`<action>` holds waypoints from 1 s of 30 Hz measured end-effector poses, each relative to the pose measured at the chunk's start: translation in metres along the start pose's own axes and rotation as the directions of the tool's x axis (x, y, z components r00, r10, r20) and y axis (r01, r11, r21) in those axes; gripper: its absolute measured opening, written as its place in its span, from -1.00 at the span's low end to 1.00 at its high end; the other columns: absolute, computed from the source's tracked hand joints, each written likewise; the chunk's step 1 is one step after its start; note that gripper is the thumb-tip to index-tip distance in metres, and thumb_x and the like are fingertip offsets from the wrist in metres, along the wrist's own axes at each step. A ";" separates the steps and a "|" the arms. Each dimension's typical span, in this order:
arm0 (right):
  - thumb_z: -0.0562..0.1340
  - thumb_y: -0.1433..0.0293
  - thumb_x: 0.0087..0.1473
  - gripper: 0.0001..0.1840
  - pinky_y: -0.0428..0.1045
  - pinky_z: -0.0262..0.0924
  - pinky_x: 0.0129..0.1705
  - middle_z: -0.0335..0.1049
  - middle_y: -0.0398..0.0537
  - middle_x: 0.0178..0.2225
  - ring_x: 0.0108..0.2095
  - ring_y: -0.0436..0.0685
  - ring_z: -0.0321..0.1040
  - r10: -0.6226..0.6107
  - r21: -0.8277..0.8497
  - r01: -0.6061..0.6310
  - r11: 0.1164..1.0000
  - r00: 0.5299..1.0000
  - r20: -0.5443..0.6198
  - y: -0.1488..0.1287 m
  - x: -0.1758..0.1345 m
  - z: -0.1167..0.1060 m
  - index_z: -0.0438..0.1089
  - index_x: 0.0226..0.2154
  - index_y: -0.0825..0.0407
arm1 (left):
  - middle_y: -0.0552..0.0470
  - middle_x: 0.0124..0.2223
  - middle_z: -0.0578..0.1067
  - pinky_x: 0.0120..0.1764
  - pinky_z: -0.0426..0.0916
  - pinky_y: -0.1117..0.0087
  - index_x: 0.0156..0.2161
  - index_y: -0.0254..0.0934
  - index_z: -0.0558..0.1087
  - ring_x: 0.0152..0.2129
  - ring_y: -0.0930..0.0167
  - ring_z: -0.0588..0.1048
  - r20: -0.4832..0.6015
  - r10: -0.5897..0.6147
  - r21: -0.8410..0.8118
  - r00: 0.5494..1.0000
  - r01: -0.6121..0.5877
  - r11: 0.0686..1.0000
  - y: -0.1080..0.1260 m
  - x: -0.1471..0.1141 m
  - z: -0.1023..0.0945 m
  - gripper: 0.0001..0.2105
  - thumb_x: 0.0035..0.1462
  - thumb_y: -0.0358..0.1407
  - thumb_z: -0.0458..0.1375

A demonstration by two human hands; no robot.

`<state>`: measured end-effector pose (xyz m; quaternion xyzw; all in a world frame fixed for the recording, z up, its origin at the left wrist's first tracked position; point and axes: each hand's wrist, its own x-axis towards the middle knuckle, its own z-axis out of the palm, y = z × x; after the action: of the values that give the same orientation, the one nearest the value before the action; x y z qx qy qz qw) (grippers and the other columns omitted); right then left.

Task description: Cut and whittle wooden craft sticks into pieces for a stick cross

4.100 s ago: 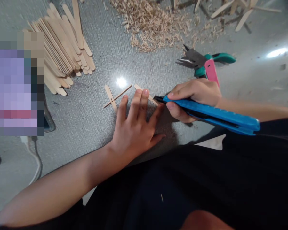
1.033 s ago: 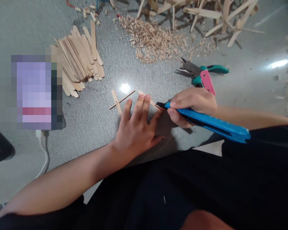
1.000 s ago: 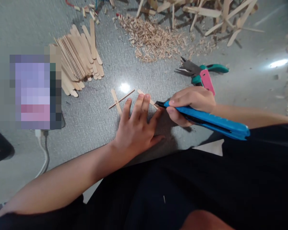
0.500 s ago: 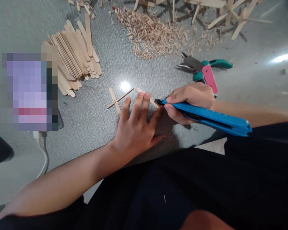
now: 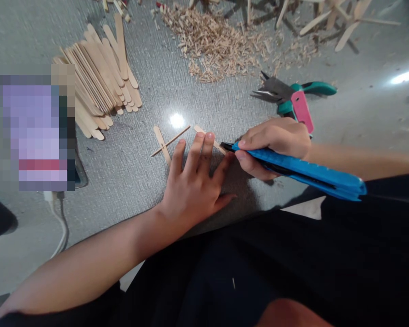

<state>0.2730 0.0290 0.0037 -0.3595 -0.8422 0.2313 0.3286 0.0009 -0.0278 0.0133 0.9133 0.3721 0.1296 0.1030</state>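
My right hand [image 5: 274, 147] is closed around a blue utility knife [image 5: 306, 170]. The tip of the knife rests at a wooden craft stick [image 5: 209, 136] lying on the table. My left hand [image 5: 196, 179] lies with spread fingers over that stick, fingertips pressing on it, so part of the stick is hidden. Just left of these fingers, two craft sticks [image 5: 162, 144] form a cross, one flat and one seen edge-on; the lower end of the flat one passes beside my little finger.
A pile of craft sticks [image 5: 100, 81] lies at the left, near a blurred-out phone-like device [image 5: 34, 131] with a white cable [image 5: 64, 222]. Wood shavings [image 5: 214, 45] are heaped at the back. Green-handled pliers [image 5: 286, 93] lie beyond my right hand, and joined sticks [image 5: 347, 20] stand at the back right.
The view has shifted slightly. Both hands stay nearly in place, with the knife tip still at the stick and its rear end a little farther right and lower.
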 end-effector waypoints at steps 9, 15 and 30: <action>0.41 0.28 0.42 -0.88 0.04 0.41 -0.51 0.60 -0.27 -0.44 -0.57 0.11 0.53 -0.094 0.011 0.094 0.995 0.996 -0.005 -0.006 0.005 0.002 0.45 -0.14 -0.20 | -0.57 0.65 0.33 0.58 0.16 -0.32 0.57 -0.29 0.43 0.59 -0.28 0.36 0.019 -0.020 -0.024 1.000 0.021 1.000 0.002 -0.001 -0.001 -0.12 0.38 0.24 0.40; 0.35 0.49 0.37 -0.76 0.02 0.29 -0.50 0.49 -0.30 -0.45 -0.57 0.09 0.43 -0.150 -0.016 0.150 0.989 0.989 0.001 -0.020 0.013 -0.003 0.36 -0.09 -0.18 | -0.52 0.68 0.29 0.61 0.10 -0.35 0.58 -0.26 0.42 0.62 -0.30 0.32 0.061 -0.042 -0.072 0.997 0.046 0.996 0.002 -0.001 -0.002 -0.11 0.38 0.23 0.41; 0.40 0.14 0.36 -0.84 0.09 0.43 -0.52 0.57 -0.27 -0.48 -0.57 0.17 0.53 0.008 -0.066 -0.005 0.998 0.999 0.042 -0.005 -0.002 0.006 0.44 -0.19 -0.24 | -0.55 0.66 0.32 0.60 0.13 -0.33 0.57 -0.26 0.41 0.60 -0.29 0.35 0.039 -0.020 -0.039 0.999 0.022 0.999 0.000 0.000 -0.003 -0.13 0.38 0.21 0.42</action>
<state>0.2674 0.0237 0.0023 -0.3679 -0.8549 0.2119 0.2981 -0.0002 -0.0272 0.0164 0.9095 0.3769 0.1180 0.1295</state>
